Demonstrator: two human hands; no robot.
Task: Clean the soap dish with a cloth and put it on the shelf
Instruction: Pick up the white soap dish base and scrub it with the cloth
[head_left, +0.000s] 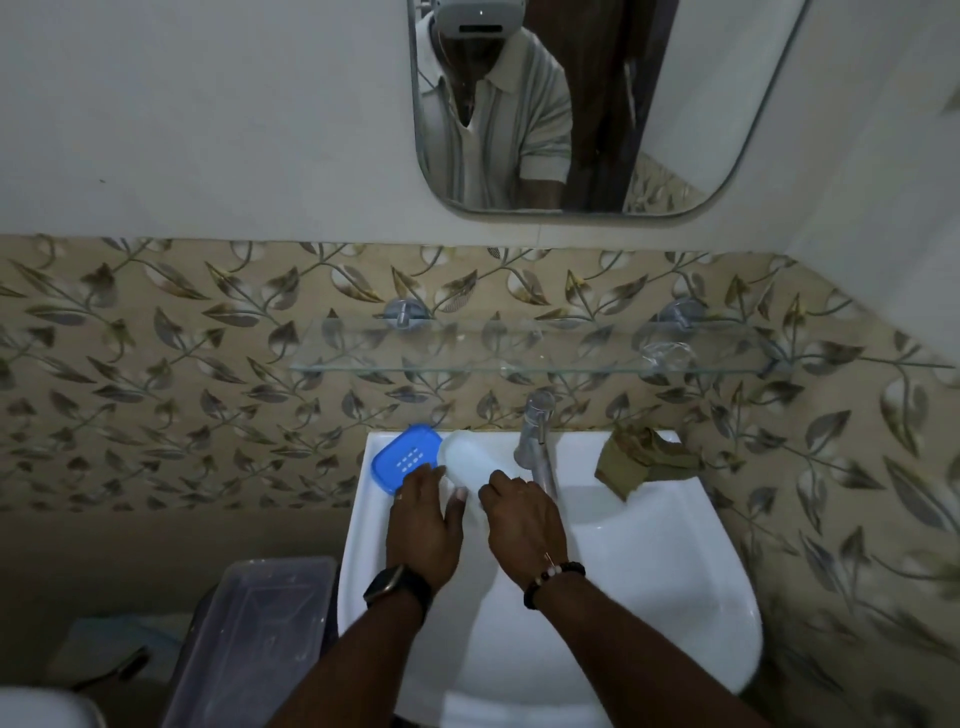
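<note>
hands (470, 512) hiding white soap dish (465, 457) near end

home bathroom: white washbasin (675, 597), tap (535, 441), wall mirror (727, 104), glass shelf (519, 358).

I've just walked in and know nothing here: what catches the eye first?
Two hands, left hand and right hand, meet over a translucent white soap dish piece at the white sink's back edge. A bright blue soap tray lies beside it; a brownish cloth sits right of the tap.

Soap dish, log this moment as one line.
soap dish: both hands on it, on sink ledge | cloth: untouched, right of tap | shelf
</note>
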